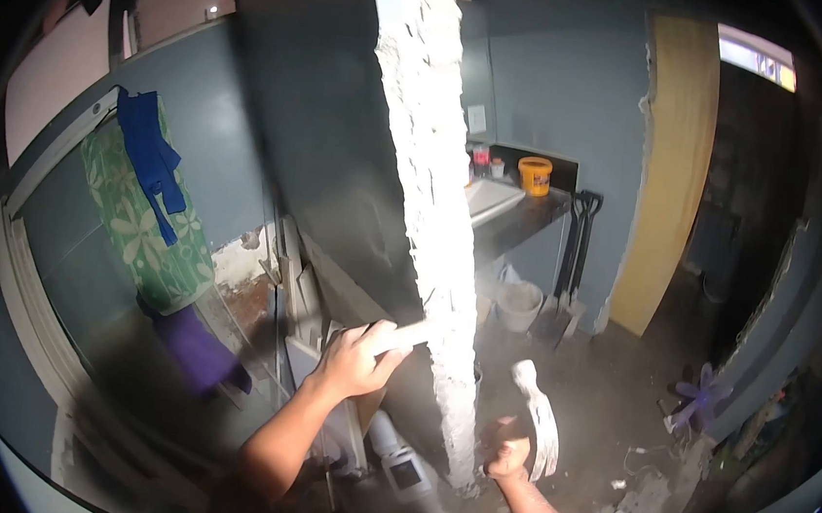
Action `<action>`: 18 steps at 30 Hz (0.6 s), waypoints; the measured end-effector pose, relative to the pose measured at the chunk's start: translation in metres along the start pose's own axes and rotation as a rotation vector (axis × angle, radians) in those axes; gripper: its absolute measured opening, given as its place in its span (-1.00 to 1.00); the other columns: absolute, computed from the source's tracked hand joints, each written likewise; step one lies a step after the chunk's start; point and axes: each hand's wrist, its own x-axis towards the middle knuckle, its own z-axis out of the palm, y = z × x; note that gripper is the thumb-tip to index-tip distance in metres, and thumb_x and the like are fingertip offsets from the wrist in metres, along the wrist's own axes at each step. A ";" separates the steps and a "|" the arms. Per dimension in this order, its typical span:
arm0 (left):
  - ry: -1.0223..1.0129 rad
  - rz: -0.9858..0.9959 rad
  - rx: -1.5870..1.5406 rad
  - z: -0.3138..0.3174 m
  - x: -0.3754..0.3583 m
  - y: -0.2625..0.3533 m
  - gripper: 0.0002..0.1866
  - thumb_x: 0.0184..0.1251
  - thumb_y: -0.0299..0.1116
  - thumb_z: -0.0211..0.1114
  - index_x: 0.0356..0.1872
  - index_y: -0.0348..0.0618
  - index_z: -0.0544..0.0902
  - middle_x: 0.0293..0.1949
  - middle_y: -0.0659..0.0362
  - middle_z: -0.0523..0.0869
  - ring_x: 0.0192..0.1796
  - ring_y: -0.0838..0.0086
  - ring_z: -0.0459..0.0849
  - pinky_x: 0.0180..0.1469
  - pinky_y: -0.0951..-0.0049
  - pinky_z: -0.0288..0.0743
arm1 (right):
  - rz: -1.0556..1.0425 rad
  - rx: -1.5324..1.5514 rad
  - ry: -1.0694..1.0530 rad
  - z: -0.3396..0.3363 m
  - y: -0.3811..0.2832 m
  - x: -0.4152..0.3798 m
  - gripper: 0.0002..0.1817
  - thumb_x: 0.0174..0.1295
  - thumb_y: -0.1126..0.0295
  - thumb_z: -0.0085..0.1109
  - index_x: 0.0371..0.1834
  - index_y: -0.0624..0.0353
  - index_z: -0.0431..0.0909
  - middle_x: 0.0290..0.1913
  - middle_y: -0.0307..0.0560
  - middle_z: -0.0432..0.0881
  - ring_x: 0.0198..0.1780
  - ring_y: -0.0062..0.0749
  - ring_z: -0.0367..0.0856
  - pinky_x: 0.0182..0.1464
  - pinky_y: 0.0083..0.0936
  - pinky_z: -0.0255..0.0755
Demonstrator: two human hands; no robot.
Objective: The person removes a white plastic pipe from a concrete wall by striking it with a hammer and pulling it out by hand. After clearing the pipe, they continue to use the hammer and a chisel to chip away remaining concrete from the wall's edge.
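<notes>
My left hand (355,359) is closed round a pale, flat-sided chisel-like piece (411,335), whose far end meets the rough broken edge of a wall (436,190). This edge is white and brightly lit, and runs from top to bottom of the view. On the other side of it, lower down, my right hand (509,449) is closed on a dusty hammer (539,414). The hammer's pale head points up, apart from the wall edge. Part of the hammer's handle is hidden at my right hand.
Behind stand a counter with a sink (494,203), an orange tub (534,176), two shovels (578,242) and a bucket (518,306). A yellowish panel (668,171) and a purple fan (702,396) are at right. Green cloth (145,223) hangs at left.
</notes>
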 end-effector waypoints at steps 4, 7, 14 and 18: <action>-0.103 -0.015 -0.037 -0.004 -0.077 -0.003 -0.73 0.24 -0.30 0.44 -0.18 -0.24 0.61 -0.45 -0.08 0.67 -0.45 -0.05 0.68 -0.40 0.16 0.54 | 0.590 -0.383 -0.045 -0.050 -0.006 -0.078 -0.68 0.17 0.20 0.27 -0.41 0.27 0.48 -0.53 -0.04 0.50 -0.47 -0.18 0.49 -0.26 -0.29 0.42; -0.106 -0.256 0.079 0.030 -0.202 -0.035 -0.70 0.21 -0.28 0.44 -0.19 -0.26 0.61 -0.50 -0.06 0.63 -0.47 -0.03 0.67 -0.41 0.17 0.52 | 0.557 -0.608 -0.177 -0.107 0.033 -0.168 -0.68 -0.01 0.21 0.44 -0.43 0.20 0.55 -0.54 0.09 0.58 -0.44 0.06 0.63 -0.28 -0.19 0.52; -0.110 -0.214 0.589 0.128 -0.474 -0.047 -0.76 0.34 -0.24 0.37 -0.15 -0.18 0.63 -0.40 0.01 0.64 -0.36 0.12 0.67 -0.32 0.23 0.57 | 0.890 -0.903 -0.258 -0.182 0.024 -0.281 -0.73 0.01 0.25 0.39 -0.40 0.23 0.59 -0.49 0.23 0.67 -0.35 0.25 0.70 -0.26 0.00 0.56; -0.038 -0.593 0.126 0.090 -0.300 0.024 -0.63 0.30 -0.24 0.44 0.00 -0.26 0.63 -0.29 -0.12 0.73 -0.27 -0.02 0.71 -0.30 0.14 0.56 | 0.854 -0.831 -0.236 -0.177 0.013 -0.237 -0.71 0.13 0.24 0.37 -0.37 0.27 0.57 -0.50 0.30 0.64 -0.38 0.31 0.67 -0.32 -0.01 0.53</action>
